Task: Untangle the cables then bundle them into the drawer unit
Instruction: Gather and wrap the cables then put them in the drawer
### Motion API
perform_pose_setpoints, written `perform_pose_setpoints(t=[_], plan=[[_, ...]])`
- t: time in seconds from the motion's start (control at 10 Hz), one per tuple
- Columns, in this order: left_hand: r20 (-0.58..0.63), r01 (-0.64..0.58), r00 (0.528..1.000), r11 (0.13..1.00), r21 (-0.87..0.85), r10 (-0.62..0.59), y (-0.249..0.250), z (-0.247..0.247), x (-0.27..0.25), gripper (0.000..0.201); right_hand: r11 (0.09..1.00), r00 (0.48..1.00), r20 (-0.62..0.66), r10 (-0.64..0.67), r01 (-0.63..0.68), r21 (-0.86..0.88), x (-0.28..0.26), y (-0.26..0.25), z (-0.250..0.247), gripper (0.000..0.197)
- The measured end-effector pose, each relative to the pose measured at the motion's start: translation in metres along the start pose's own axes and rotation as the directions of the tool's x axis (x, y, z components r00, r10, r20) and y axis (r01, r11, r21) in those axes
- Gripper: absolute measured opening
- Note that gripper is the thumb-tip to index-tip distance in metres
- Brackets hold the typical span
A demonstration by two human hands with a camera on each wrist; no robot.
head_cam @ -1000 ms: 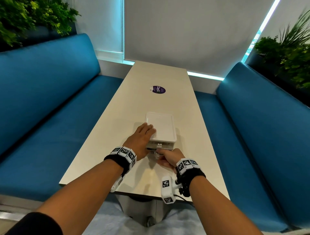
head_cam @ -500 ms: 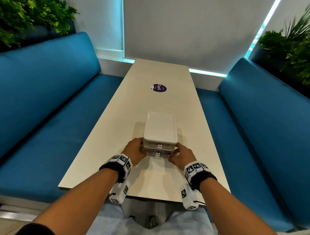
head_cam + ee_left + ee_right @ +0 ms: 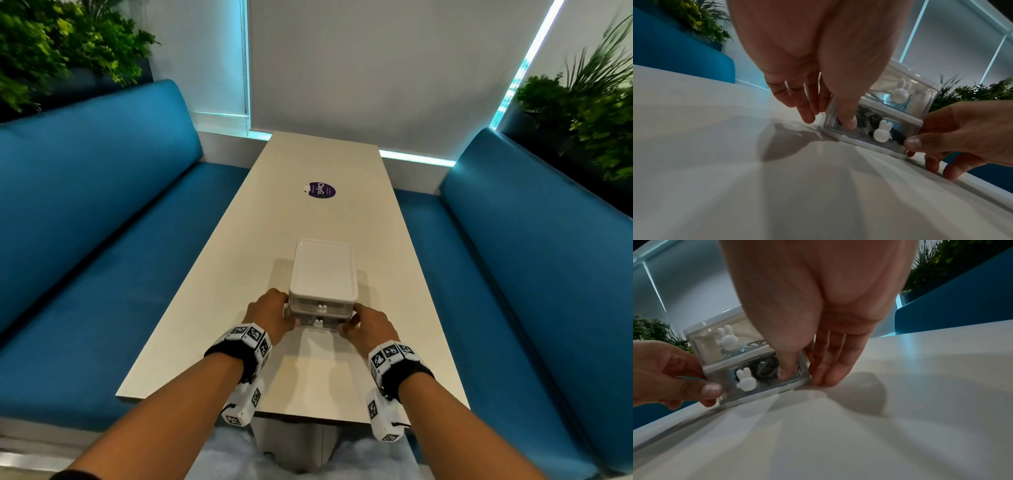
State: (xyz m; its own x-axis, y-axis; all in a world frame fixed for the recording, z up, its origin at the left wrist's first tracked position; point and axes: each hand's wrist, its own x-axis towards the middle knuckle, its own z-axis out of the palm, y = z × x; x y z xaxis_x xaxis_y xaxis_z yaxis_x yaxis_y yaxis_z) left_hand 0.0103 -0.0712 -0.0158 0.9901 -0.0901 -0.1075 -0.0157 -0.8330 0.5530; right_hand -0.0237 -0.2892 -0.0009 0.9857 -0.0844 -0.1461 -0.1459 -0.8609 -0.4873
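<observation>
Both hands now flank the drawer unit (image 3: 322, 284) near the table's (image 3: 308, 219) near end; left hand (image 3: 270, 317) and right hand (image 3: 368, 325) clamp its lower corners, thumbs pressing the bottom drawer (image 3: 869, 131) home, dark cables (image 3: 762, 368) bundled inside.

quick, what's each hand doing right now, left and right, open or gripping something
Left hand: gripping the left side of the drawer unit, thumb on the lower drawer's front.
Right hand: gripping the unit's right side, thumb on the same drawer front.

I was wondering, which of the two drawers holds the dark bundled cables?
The lower drawer: dark cable coils show through its clear front, whereas the upper drawer shows none.
</observation>
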Motion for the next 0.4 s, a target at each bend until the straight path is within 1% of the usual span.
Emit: perform_pose_setpoints(t=[0.1, 0.2, 0.3, 0.4], plan=[[0.040, -0.007, 0.999, 0.995, 0.095, 0.003, 0.003, -0.007, -0.002, 0.037, 0.999, 1.000, 0.006, 0.018, -0.018, -0.028, 0.000, -0.002, -0.001, 0.029], [0.033, 0.014, 0.999, 0.991, 0.131, -0.018, 0.003, -0.012, -0.005, 0.033, 0.997, 0.999, 0.021, 0.036, -0.035, -0.075, 0.000, -0.008, -0.001, 0.031], [0.023, 0.005, 1.000, 0.998, 0.058, -0.006, -0.001, -0.016, -0.007, 0.035, 0.993, 0.998, 0.022, 0.055, -0.053, -0.102, 0.003, -0.011, -0.001, 0.033], [0.065, -0.036, 0.997, 0.999, -0.030, 0.038, -0.014, -0.013, -0.006, 0.044, 0.993, 0.997, 0.039, 0.060, -0.055, -0.106, 0.004, -0.008, 0.001, 0.036]])
